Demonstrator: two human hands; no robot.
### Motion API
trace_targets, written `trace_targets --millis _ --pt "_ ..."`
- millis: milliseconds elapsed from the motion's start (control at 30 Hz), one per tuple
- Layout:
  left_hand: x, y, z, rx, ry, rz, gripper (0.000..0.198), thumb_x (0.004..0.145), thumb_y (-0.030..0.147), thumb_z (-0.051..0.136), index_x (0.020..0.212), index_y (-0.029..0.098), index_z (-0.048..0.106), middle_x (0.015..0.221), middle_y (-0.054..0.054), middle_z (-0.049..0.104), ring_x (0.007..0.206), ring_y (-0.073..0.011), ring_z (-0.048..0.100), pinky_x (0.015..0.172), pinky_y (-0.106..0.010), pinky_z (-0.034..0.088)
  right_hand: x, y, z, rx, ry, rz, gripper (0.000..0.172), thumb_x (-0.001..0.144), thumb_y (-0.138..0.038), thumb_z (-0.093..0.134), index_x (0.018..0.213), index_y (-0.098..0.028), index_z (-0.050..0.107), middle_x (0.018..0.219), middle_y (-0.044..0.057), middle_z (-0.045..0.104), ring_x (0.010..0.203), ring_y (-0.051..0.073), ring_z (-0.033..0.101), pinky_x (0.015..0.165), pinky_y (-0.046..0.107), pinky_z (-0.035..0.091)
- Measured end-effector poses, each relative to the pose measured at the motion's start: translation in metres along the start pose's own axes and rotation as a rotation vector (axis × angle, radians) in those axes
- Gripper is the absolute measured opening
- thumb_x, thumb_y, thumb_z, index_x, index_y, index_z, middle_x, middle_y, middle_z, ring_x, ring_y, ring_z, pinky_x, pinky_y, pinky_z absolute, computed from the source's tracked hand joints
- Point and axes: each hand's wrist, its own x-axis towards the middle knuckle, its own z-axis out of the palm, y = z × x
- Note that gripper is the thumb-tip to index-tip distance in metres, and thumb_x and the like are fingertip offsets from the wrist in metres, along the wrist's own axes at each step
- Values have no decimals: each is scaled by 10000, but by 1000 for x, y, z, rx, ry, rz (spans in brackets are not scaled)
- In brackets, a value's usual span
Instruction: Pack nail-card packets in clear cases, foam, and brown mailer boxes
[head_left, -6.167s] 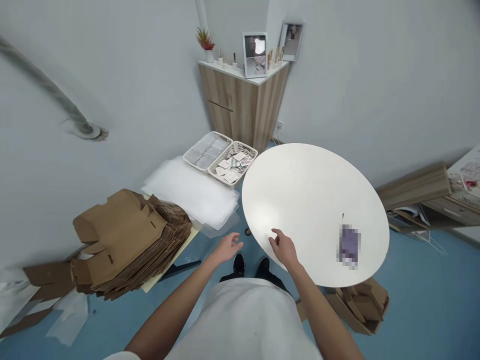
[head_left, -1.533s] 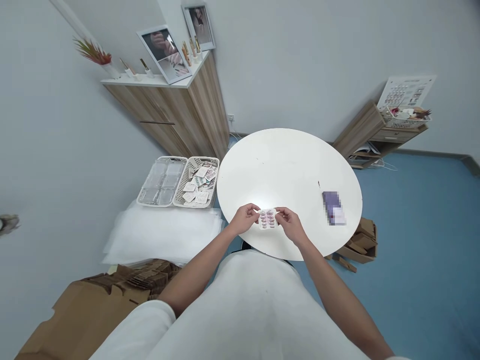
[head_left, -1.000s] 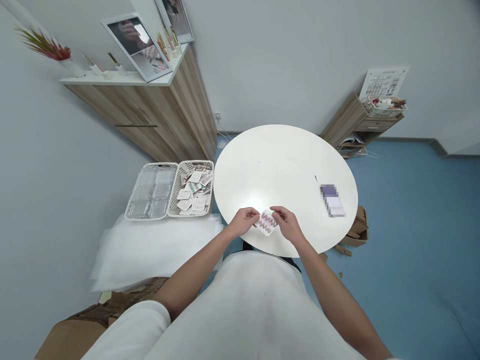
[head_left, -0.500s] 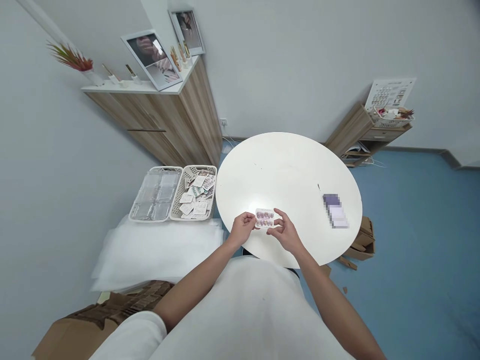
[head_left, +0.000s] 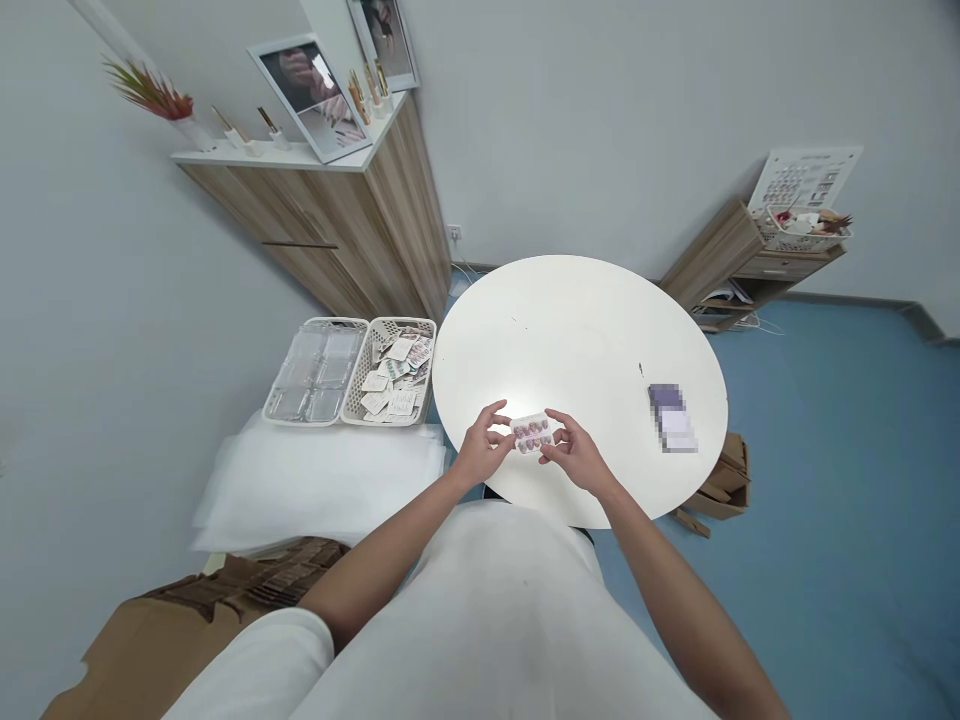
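A small pack of press-on nails (head_left: 532,434) with two rows of pink-purple nails is held above the near edge of the white oval table (head_left: 570,330). My right hand (head_left: 576,452) grips its right end between thumb and fingers. At its left end, my left hand (head_left: 484,447) has thumb and fingers closed on the edge, the index finger lifted slightly off. The pack tilts a little, right side higher. Parts of its ends are hidden by my fingers.
Left of the table stand a basket of cards and packets (head_left: 391,375) and a basket of clear plastic cases (head_left: 319,370). White sheets (head_left: 322,480) lie nearer me. A blurred purple item (head_left: 673,418) sits on the table's right; a cardboard box (head_left: 724,480) is on the floor.
The pack has tilted, its left side dropping, and shifted slightly right. My left fingers have opened wider at its edge. The whole view has shifted a little with my head.
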Motion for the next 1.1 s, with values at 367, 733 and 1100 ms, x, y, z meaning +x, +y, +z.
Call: trace_targets --millis 367,733,1100 --pt "-1 -8 -16 409 -169 243 692 685 319 645 1298 256 331 924 -32 556 778 -144 552 773 -314 453 -5 3 17 -16 44 5 630 708 -359 555 1286 -337 307 703 -75 402 563 114 607 686 364 504" --pt "4 -13 -14 294 -188 177 646 713 262 595 1305 261 335 829 -8 544 675 -116 527 756 -296 437 -2 26 20 -85 -13 -27 696 732 -308 535 1330 -310 177 861 -15 510 622 121 609 673 331 487" --pt "7 -32 3 353 87 3 521 782 221 494 1286 216 360 980 -57 551 847 -151 524 792 -314 436 42 43 12 -334 -57 -167 669 754 -244 503 1343 -275 189 848 9 481 712 137 495 712 327 464"
